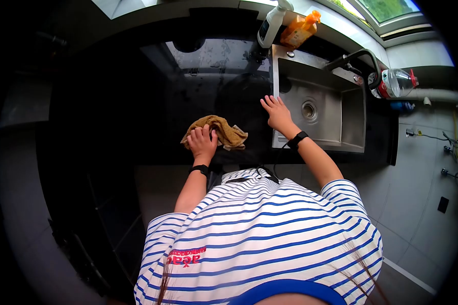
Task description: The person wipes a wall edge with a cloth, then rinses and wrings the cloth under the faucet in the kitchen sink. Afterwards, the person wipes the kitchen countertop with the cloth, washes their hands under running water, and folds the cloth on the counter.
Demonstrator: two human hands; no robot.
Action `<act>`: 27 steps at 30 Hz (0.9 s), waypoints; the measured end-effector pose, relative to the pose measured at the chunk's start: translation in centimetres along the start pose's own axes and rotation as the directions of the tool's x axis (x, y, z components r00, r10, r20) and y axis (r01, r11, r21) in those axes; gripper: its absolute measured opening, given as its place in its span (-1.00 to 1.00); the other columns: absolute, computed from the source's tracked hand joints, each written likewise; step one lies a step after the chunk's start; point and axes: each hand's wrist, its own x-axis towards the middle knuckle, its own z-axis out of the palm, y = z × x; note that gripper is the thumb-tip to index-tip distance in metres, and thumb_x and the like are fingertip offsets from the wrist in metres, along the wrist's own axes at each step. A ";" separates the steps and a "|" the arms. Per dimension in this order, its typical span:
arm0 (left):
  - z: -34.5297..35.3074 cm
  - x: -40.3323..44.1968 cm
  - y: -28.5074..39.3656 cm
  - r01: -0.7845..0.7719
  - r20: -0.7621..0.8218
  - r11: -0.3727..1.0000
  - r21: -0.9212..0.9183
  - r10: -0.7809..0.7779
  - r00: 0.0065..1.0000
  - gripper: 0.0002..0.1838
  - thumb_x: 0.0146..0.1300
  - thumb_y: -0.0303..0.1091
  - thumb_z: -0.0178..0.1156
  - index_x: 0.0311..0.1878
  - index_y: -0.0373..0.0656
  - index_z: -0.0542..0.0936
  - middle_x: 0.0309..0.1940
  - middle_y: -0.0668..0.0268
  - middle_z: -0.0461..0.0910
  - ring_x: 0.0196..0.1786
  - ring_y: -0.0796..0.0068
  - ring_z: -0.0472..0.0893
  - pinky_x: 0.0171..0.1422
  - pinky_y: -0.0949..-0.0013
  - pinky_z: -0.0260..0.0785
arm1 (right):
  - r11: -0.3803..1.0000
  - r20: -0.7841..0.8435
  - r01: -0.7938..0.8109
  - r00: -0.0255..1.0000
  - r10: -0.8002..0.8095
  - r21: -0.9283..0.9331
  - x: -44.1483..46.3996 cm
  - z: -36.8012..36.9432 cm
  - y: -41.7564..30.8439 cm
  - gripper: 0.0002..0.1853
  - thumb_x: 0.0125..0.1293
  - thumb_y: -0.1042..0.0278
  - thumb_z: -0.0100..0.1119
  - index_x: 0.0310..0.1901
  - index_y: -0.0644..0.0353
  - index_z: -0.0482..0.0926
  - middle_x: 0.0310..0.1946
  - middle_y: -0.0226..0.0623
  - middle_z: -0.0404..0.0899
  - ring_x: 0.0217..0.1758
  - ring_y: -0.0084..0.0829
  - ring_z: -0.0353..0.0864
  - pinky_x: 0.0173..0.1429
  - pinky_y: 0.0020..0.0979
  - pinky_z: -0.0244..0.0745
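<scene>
A crumpled brown cloth (230,136) lies on the black countertop near its front edge. My left hand (202,144) is on the cloth's left part, fingers bent and pressed into the fabric. At the left rim of the steel sink (318,127), my right hand (279,114) rests with its fingers apart and nothing held. A dark band is on each wrist.
Behind the sink's back left corner stand a white spray bottle (272,24) and an orange bottle (299,30). A dark faucet (361,53) arches at the sink's back right. Beyond it lies a clear plastic bottle (398,83). The wet countertop (208,94) reflects the window.
</scene>
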 end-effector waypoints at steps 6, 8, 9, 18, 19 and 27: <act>-0.2 0.1 0.0 -0.003 -0.018 1.000 -0.012 0.002 1.000 -0.69 0.20 -0.12 0.19 -0.05 -0.02 0.47 -0.29 0.28 0.38 -0.15 0.22 0.42 -0.10 0.14 0.23 | 0.918 0.084 0.317 0.935 -0.345 0.239 -2.0 -0.7 -6.2 -0.30 0.00 0.57 0.11 0.29 -0.06 0.43 0.39 -0.30 0.27 0.50 -0.24 0.13 0.53 -0.14 0.04; -0.2 0.1 0.0 0.000 -0.021 1.000 -0.005 0.000 1.000 -0.69 0.20 -0.12 0.19 -0.05 -0.01 0.47 -0.28 0.28 0.38 -0.15 0.23 0.42 -0.10 0.15 0.23 | 0.917 0.045 0.326 0.937 -0.345 0.231 0.3 -0.9 -7.0 -0.29 0.01 0.60 0.10 0.29 -0.07 0.42 0.39 -0.30 0.27 0.50 -0.27 0.14 0.52 -0.19 0.07; -0.2 0.1 0.0 0.000 -0.021 1.000 -0.002 0.000 1.000 -0.69 0.20 -0.12 0.19 -0.05 -0.01 0.47 -0.28 0.28 0.38 -0.15 0.23 0.42 -0.09 0.15 0.23 | 0.927 0.026 0.313 0.946 -0.324 0.205 2.1 -1.2 -6.9 -0.29 0.01 0.61 0.09 0.30 -0.07 0.42 0.39 -0.31 0.27 0.49 -0.28 0.15 0.52 -0.22 0.09; -0.6 0.2 0.2 0.033 0.040 0.998 -0.052 -0.031 0.999 -0.70 0.22 -0.12 0.17 -0.06 -0.03 0.49 -0.27 0.27 0.40 -0.13 0.21 0.43 -0.08 0.14 0.23 | 0.998 0.016 -0.056 0.998 0.056 -0.002 5.7 0.9 1.8 -0.33 0.07 0.61 0.00 0.33 0.20 0.31 0.37 -0.14 0.29 0.45 -0.19 0.23 0.49 -0.22 0.12; -0.5 0.3 0.1 0.039 0.036 0.998 -0.054 -0.037 0.999 -0.70 0.22 -0.12 0.17 -0.06 -0.03 0.49 -0.27 0.27 0.40 -0.13 0.21 0.43 -0.08 0.14 0.23 | 0.999 0.024 0.034 0.999 -0.034 -0.001 4.6 0.8 1.3 -0.32 0.06 0.61 0.01 0.33 0.20 0.31 0.38 -0.14 0.27 0.45 -0.19 0.22 0.50 -0.21 0.11; -0.5 0.3 0.2 0.021 -0.004 0.999 -0.048 -0.021 1.000 -0.70 0.18 -0.12 0.19 -0.08 -0.02 0.49 -0.30 0.28 0.40 -0.17 0.22 0.43 -0.11 0.17 0.23 | 0.904 0.062 0.391 0.912 -0.406 0.173 5.8 -0.5 -7.7 -0.26 0.07 0.61 0.08 0.33 -0.23 0.38 0.43 -0.33 0.21 0.52 -0.28 0.09 0.52 -0.18 0.06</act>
